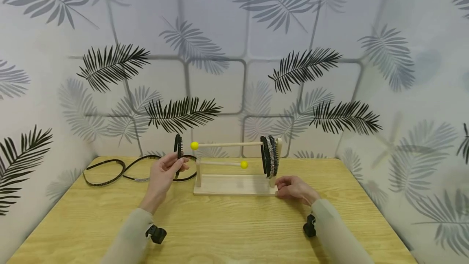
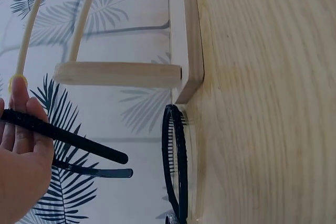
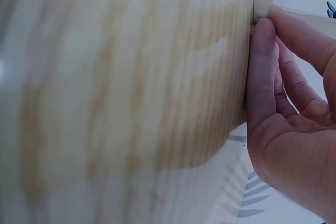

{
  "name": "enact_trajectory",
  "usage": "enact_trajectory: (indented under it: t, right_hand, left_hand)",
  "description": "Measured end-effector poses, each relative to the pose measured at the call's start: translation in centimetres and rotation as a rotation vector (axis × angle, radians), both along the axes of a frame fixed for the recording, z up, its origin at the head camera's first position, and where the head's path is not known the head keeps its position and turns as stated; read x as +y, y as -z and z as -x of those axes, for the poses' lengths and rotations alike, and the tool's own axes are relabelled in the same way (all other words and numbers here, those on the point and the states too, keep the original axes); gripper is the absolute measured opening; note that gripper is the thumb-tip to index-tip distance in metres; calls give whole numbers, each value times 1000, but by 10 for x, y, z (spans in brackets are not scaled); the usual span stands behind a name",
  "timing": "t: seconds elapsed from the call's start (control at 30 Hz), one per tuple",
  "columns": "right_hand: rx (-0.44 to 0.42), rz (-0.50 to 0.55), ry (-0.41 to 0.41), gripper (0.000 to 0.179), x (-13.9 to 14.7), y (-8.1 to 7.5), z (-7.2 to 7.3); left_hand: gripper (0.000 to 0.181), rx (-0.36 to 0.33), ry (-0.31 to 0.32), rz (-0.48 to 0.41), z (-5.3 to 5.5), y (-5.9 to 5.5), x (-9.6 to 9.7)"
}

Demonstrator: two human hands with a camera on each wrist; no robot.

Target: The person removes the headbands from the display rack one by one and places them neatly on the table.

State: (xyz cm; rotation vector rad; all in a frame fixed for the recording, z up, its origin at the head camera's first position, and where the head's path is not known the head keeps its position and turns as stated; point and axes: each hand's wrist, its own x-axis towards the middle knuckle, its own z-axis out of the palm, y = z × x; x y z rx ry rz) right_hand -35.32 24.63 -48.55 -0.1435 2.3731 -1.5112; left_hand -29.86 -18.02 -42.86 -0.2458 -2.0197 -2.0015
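The left hand (image 1: 163, 176) grasps a black headband (image 1: 178, 145); the right hand (image 1: 296, 189) pinches the wooden rack's (image 1: 234, 185) base end.

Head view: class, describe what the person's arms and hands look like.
The left sleeve and right sleeve are long, plain and pale. A small, blocky black device is worn on each sleeve. The left hand and right hand wear no gloves.
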Motion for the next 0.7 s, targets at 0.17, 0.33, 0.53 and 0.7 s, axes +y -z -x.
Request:
enact_trajectory:
  t: [0.17,0.33,0.53,0.7]
  right_hand:
    - [3,-13,-1,35,0,-1,1]
    - [13,-40,-4,36,0,0,2]
    - [5,-46,10,35,0,1,1]
    - [10,-42,1,35,1,-1,2]
  left_hand:
    - [35,0,40,-19,-4,2,-12]
    - [33,-22,61,-48,-9,4,-21]
    - [43,-68,71,-10,-11,7,-30]
    - [50,-113,72,71,-12,12,-41]
